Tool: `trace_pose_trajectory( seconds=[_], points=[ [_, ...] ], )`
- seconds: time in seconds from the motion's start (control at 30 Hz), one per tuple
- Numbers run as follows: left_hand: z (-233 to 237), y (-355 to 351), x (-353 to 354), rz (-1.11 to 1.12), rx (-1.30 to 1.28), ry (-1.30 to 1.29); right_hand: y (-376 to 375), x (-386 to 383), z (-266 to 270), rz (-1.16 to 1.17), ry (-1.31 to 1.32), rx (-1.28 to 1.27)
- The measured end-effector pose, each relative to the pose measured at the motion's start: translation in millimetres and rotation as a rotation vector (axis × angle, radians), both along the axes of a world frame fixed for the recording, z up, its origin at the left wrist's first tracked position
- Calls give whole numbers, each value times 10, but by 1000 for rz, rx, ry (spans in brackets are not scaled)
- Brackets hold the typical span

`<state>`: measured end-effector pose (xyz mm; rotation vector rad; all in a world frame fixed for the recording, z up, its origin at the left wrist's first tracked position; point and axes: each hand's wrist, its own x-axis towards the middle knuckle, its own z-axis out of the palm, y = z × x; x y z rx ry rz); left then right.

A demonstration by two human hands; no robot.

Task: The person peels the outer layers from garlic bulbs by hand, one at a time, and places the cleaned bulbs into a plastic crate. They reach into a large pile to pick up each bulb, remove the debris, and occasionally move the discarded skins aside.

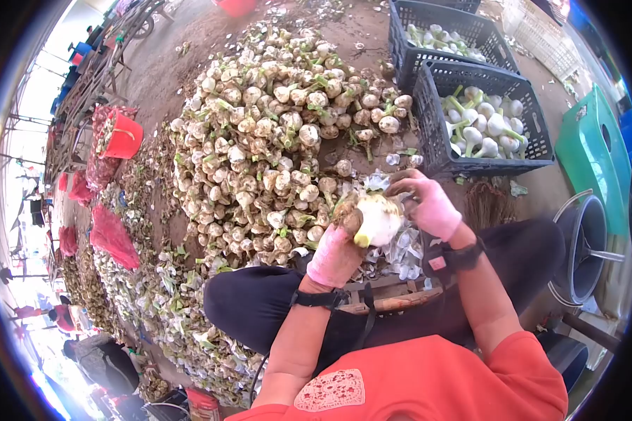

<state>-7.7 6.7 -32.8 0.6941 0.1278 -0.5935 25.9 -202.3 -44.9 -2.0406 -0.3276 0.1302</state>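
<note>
My left hand [336,251], in a pink glove with dirty fingertips, is closed around a large garlic bulb [379,222]. The bulb is white and partly peeled, its cut greenish stem end tilted toward me. On the bulb's right side is my right hand [430,207], gloved the same way, with bent fingers at its upper edge; whether they pinch a bit of skin is hidden. Loose white garlic skins [402,258] lie below the hands, between my legs. Just beyond is a big heap of unpeeled garlic bulbs [260,140], soil-stained and with short stems.
A dark crate [428,158] of cleaned garlic stands at right, with another crate [400,59] behind it. A grey bucket [584,281] and a green plastic container [590,158] are farther right. Peelings [182,302], a red bucket [124,137] and red mesh bags [114,235] occupy the left.
</note>
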Motion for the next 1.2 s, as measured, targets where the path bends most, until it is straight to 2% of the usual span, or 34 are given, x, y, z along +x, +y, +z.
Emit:
trace_pose_trajectory(
  seconds=[0.03, 0.1, 0.13, 0.23, 0.3, 0.33, 0.4, 0.5, 0.57, 0.63, 0.7, 0.77, 0.83, 0.87, 0.9, 0.93, 0.97, 1.03, 1.07, 1.1, 1.17, 1.2],
  points=[
    [23, 8, -1, 7, 1, 7, 8, -21, 187, -24, 240, 207],
    [72, -10, 32, 46, -8, 35, 27, -75, 406, -41, 334, 461],
    [119, -39, 43, 107, -42, 60, 64, -97, 477, -44, 331, 459],
    [69, -63, 36, 117, -16, 25, 164, -135, 602, -100, 271, 380],
    [85, -86, 13, 130, -1, 20, 167, -145, 632, -138, 201, 60],
    [94, -97, 3, 145, 12, 15, 174, -153, 621, -139, 204, 59],
    [92, -91, -2, 144, 66, 47, 194, -163, 578, -104, -31, -171],
    [99, -95, 9, 155, 144, 82, 239, -171, 437, -138, -171, -291],
    [104, -71, 15, 164, 170, 93, 235, -180, 379, -151, -168, -266],
    [135, -12, 39, 43, 125, 109, 187, -169, 391, -118, -110, -178],
    [145, -2, 36, 12, 126, 100, 136, -130, 407, -93, -112, -180],
    [60, 39, 44, -155, 95, 97, 135, -98, 400, -70, -118, -178],
    [-83, 57, 25, -166, 89, 95, 165, -78, 285, -6, 30, -267],
    [-265, 84, -19, -198, 385, -260, 184, -64, 20, 12, 52, -454],
    [-355, 98, -45, -227, 677, -621, 196, -48, -161, 103, 189, -586],
    [-167, 76, -56, -213, 512, -380, 189, -102, -397, 165, 269, -673],
    [-36, 55, -39, -215, 517, -385, 180, -189, -551, 235, 348, -758],
    [106, 20, 1, -54, 33, -31, 191, -282, -544, 238, 281, -838],
    [106, 12, 1, -30, 5, -2, 174, -296, -522, 235, 216, -922],
    [129, -14, 7, -20, -2, -3, 142, -263, -446, 244, 211, -930],
    [191, -64, 37, 28, 137, -146, 65, -149, -212, -64, -95, -700],
    [105, -55, 64, 44, 185, -189, -11, -89, -141, -68, 45, -378]
  ],
)
